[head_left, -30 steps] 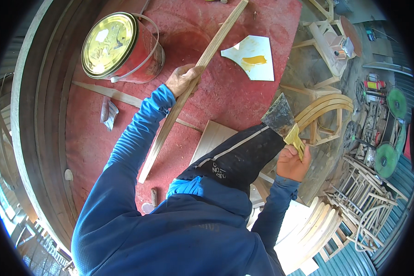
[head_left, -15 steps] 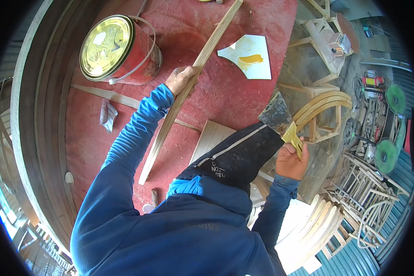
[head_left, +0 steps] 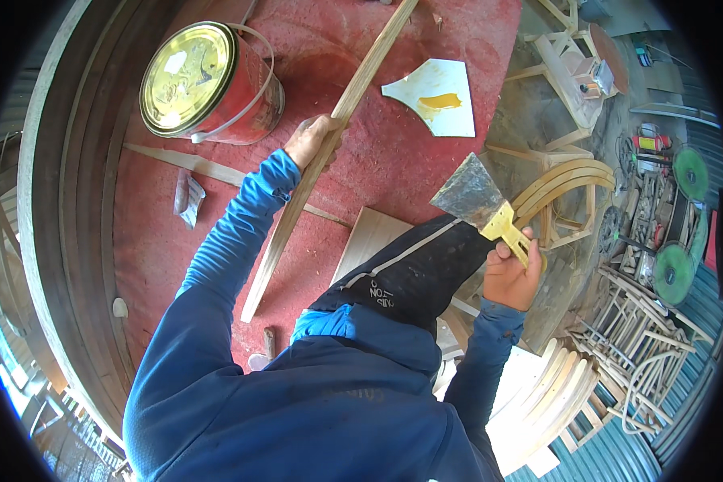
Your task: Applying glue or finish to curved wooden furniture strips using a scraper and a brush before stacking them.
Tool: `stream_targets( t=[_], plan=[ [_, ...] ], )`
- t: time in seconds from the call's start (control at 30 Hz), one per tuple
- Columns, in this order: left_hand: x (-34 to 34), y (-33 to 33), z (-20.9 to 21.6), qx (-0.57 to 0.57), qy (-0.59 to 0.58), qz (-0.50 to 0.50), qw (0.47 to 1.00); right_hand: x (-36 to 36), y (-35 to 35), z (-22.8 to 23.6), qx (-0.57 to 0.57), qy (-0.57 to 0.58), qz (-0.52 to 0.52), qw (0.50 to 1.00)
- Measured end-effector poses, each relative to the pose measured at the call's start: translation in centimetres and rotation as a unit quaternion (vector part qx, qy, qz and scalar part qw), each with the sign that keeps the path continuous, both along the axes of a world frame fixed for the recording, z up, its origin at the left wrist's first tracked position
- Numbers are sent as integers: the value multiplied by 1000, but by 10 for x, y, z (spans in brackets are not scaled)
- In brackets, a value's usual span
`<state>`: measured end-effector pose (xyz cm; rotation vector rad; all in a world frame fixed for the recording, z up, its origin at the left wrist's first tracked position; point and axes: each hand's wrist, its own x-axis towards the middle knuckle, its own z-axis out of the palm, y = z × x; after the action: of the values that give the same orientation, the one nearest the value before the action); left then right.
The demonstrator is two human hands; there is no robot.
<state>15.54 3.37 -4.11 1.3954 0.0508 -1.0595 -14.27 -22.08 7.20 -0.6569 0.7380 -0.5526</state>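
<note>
One scraper [head_left: 471,191] swung leftward, gripped by right hand [head_left: 510,277]; left hand [head_left: 306,141] grasps wooden strip [head_left: 364,79].

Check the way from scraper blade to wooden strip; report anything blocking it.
Nothing visible stands between the scraper in the right hand and the wooden strip in the left hand; only the red surface shows there. The white panel lies off that line.

The scraper's handle [head_left: 502,222] is yellow, its blade [head_left: 469,193] mottled grey, the wooden strip [head_left: 311,175] streaky pale brown.
</note>
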Motion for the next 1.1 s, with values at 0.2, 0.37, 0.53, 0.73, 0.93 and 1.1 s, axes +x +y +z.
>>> stream_targets(
  t=[0.2, 0.37, 0.53, 0.73, 0.93, 1.1],
  plan=[
    [2, 5, 2, -29, 72, -13, 997, 33, 10, 22, -298, 187, 45, 935],
    [-26, 3, 32, -92, -83, -77, 989, 79, 31, 46, -590, 99, 97, 795],
    [-51, -8, 88, -222, -141, -115, 958, 115, 61, 72, -739, 16, 161, 654],
    [-71, -16, 143, -226, -170, -159, 946, 120, 78, 72, -769, -62, 143, 620],
    [-94, -30, 147, -251, -174, -130, 943, 101, 82, 73, -800, 8, 99, 592],
    [-102, -36, 153, -196, -275, -153, 929, 94, 83, 79, -803, 21, 96, 588]
  ],
)
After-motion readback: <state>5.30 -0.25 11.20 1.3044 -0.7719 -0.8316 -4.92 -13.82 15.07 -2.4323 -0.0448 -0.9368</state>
